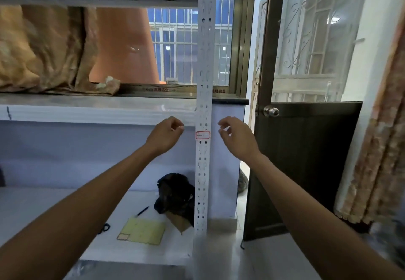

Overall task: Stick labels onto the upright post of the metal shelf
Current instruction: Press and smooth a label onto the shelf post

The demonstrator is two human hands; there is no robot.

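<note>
A white perforated upright post (pixel 203 64) of the metal shelf runs top to bottom through the middle. A small white label with a red border (pixel 202 135) sticks flat on it just below the middle shelf. My left hand (pixel 167 134) hovers left of the label and my right hand (pixel 234 134) right of it. Both are off the post with loosely curled fingers and nothing in them. A yellow label backing sheet (pixel 143 230) lies on the lower shelf with one label left at its near left corner.
On the lower shelf (pixel 43 205) lie a pen (pixel 142 211), scissors (pixel 104 228), a black plastic bag (pixel 175 192) and a cardboard piece. A tan crumpled bag (pixel 43 49) sits on the middle shelf. A dark door (pixel 306 165) stands open to the right, beside a curtain.
</note>
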